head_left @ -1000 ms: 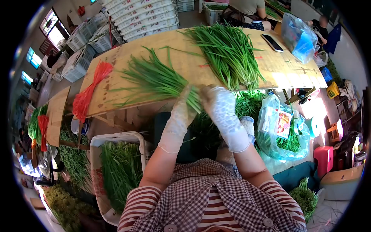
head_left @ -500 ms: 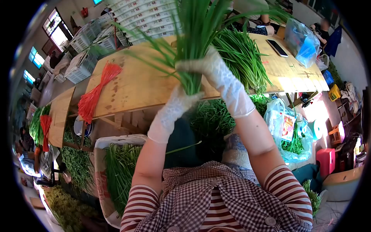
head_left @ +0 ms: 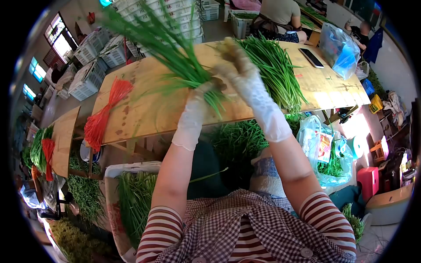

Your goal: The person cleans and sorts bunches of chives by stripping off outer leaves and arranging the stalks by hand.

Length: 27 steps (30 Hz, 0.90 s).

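My left hand (head_left: 201,94), in a white glove, is closed round the lower end of a bunch of Chinese chives (head_left: 175,57). The bunch leans to the upper left over the wooden table, its leaves blurred by motion. Just right of it, my gloved right hand (head_left: 239,65) is blurred, with thumb and fingers apart and no chives seen between them. A pile of chives (head_left: 274,70) lies on the table (head_left: 149,96) beside my right hand. At the table's left lies a bundle of red ties (head_left: 107,114).
A phone (head_left: 311,58) and a clear plastic bag (head_left: 340,48) sit at the table's right end. A white crate of chives (head_left: 136,197) stands left of my lap. Loose greens (head_left: 241,140) lie below the table edge. Stacked white crates (head_left: 184,26) and a seated person (head_left: 280,17) are beyond.
The bunch has swung from upright to leaning left and come lower over the table. My right hand has come off it, fingers spreading.
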Available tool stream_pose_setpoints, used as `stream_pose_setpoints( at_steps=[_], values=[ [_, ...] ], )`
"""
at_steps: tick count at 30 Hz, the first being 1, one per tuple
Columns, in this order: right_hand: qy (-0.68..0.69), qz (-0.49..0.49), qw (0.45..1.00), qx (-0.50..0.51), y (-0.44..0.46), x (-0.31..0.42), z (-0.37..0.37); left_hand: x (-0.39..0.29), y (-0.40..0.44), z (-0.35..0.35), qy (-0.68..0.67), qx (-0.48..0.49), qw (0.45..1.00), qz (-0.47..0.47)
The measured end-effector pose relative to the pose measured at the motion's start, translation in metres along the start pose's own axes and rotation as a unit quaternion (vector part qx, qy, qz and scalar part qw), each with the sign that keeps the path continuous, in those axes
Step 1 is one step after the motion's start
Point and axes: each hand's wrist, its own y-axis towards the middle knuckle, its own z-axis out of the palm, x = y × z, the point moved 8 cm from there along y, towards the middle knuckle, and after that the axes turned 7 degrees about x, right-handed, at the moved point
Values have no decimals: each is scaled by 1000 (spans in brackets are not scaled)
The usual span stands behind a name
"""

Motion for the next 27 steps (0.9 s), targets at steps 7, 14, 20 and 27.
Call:
stream_pose_setpoints(
  at_steps=[7,14,20,27],
  values=[
    [98,-110,970,-194,-94,-12,-48,-12,-30,38,-286,-33,958,-11],
    [-196,84,977,11,-115,-21,-14,21,-47,32,-253,-56,966,-12],
    [-3,165,985,-52,-127,-31,-29,16,-63,44,-186,-32,982,-13],
    [-80,154,984,-43,-143,-18,-38,16,-58,41,-239,-5,971,29]
  ],
)
